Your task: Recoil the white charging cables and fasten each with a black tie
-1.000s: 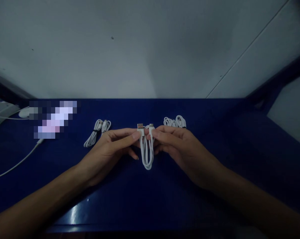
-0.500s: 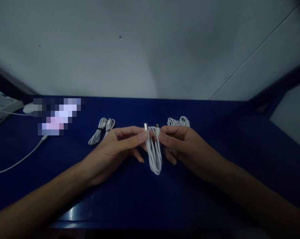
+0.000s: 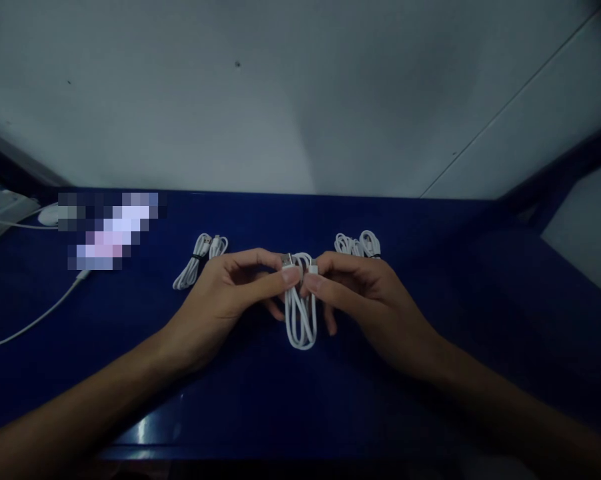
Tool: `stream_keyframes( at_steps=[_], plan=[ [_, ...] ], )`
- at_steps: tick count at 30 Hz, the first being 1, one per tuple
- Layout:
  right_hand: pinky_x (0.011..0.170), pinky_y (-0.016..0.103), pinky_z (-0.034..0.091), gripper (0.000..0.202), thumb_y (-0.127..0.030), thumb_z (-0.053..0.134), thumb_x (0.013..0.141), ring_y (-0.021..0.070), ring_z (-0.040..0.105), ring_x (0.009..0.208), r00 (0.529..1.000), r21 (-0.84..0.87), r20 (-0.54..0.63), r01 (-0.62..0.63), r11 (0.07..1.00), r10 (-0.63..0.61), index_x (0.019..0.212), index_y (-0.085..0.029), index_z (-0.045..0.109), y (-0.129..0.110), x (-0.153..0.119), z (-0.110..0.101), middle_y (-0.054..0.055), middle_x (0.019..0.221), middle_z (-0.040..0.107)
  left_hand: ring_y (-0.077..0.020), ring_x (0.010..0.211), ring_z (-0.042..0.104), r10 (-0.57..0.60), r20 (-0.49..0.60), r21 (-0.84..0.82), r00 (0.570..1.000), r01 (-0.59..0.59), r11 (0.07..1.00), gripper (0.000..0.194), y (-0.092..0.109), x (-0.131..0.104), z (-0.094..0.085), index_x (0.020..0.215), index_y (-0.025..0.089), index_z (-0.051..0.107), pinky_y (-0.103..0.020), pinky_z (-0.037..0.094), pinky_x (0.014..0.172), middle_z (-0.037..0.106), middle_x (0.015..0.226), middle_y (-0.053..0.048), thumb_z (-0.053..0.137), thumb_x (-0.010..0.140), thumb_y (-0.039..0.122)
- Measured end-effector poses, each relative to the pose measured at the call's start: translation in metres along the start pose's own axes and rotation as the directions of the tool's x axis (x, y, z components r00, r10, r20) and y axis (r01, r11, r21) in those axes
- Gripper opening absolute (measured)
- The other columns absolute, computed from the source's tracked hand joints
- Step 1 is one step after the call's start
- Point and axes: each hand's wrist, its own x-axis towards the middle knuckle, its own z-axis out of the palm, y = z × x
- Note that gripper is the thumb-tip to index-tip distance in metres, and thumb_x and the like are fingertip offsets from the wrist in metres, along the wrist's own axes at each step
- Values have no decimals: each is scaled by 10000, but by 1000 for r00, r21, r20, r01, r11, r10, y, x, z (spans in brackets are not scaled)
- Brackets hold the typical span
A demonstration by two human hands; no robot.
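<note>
Getting pale wall (image 3: 180, 113) up top on my head feed, blue table (image 3: 260, 413) below. Left hand (image 3: 220, 290) and right hand (image 3: 388, 300) come in from the bottom corners, forearms cropped; thumb tips near each other mid-view. Pixelated patch (image 3: 113, 230) masks a bright item at far left, can't ID it; white cord (image 3: 55, 319) runs from its near end out of frame. White object (image 3: 5, 203) at the left edge is cut off too, can't tell what it is. Left bundles (image 3: 193, 267) of white cable lie just beyond the left hand, one dark tie visible, one bundle part-covered. Right bundles (image 3: 369, 243): near ends hidden behind the right hand. Coiled cable (image 3: 300, 345) is between my hands, both pinching it thumb-against-fingers, loop hanging below; can't tell if it touches the table. Metal plug (image 3: 286, 261) at left thumb, second plug (image 3: 314, 265) at right.
</note>
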Motion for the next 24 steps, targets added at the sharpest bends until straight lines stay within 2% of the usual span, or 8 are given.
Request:
stream_keyframes(
  at_steps=[4, 9, 14, 17, 24],
  plan=[
    [639, 278, 537, 317, -408, 655, 1115, 129, 613, 699, 999, -105, -34, 25, 994, -29, 890, -241, 804, 1, 0, -1, 1, 860, 696, -167, 857, 747, 34, -58, 39, 998, -31, 999, 114, -1, -2, 2, 1051, 225, 904, -242, 599, 721, 837, 1066, -73, 830, 965, 222],
    [643, 294, 540, 339, -474, 665, 1097, 153, 612, 723, 998, -123, -62, 1, 992, -9, 874, -240, 768, 4, -2, 2, 11, 865, 665, -202, 1005, 752, 17, -105, 36, 994, -14, 999, 51, -3, -4, 3, 879, 226, 909, -253, 596, 754, 809, 1272, -80, 875, 912, 209],
    [685, 316, 553, 354, -490, 658, 1095, 169, 605, 748, 999, -92, -46, -12, 996, 8, 853, -241, 727, 5, -3, 3, 13, 865, 642, -197, 1001, 741, -28, -73, 9, 997, 29, 1000, 139, -4, -3, 2, 779, 204, 879, -253, 597, 764, 804, 1272, -92, 872, 916, 232],
    [708, 328, 547, 343, -461, 637, 1108, 174, 607, 764, 999, -92, -45, -5, 996, 1, 854, -243, 713, 5, -3, 3, 12, 865, 634, -177, 956, 739, -27, -77, 2, 997, 27, 1000, 122, -3, -2, 4, 787, 202, 880, -242, 598, 760, 806, 1246, -84, 873, 908, 213],
    [674, 335, 425, 346, -337, 601, 1129, 160, 509, 727, 996, -190, -69, 39, 981, -53, 802, -232, 647, 8, -4, 3, -14, 799, 556, -170, 893, 745, -71, -116, -4, 991, 71, 997, 30, -2, -2, 6, 828, 212, 902, -236, 616, 723, 808, 1231, -81, 921, 837, 191]
  ],
)
